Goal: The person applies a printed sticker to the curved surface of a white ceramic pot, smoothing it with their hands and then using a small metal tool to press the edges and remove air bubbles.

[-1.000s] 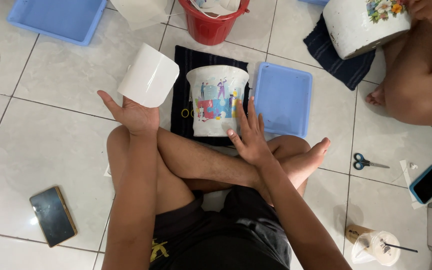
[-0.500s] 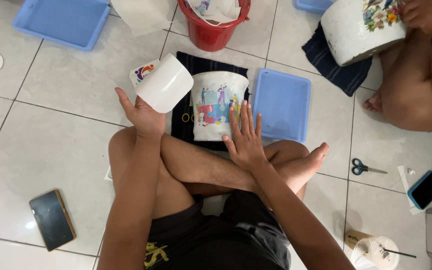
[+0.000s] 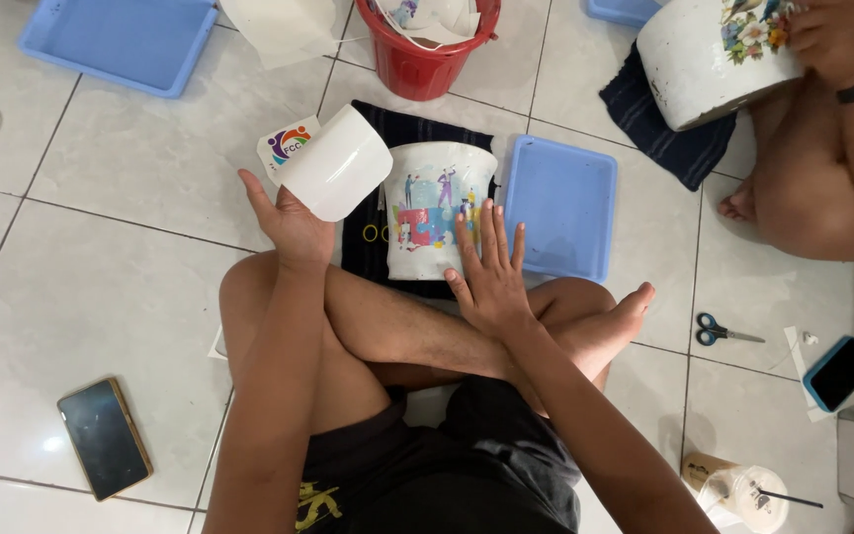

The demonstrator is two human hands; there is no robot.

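Head view: left hand [image 3: 294, 222] grips white sheet [image 3: 336, 163]; right hand [image 3: 486, 272] flat on printed pail [image 3: 432, 208]; red bucket [image 3: 417, 64] holds scraps.

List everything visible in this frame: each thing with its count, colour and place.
white pot with printed pictures: 1, white, lying on the dark cloth in front of the crossed legs
dark cloth: 1, navy, under that pot
curled white sheet: 1, white, in the left hand
blue trays: 3, blue, one right of the pot, one top left, one at the top edge
red bucket: 1, red, top centre, holding paper scraps
round sticker: 1, white, on the floor behind the sheet
scissors: 1, blue handles, floor at right
phones: 2, dark, lower left and far right
lidded cup: 1, bottom right
second flowered pot: 1, white, held by another person, top right
left hand: holding the sheet
right hand: flat against the pot
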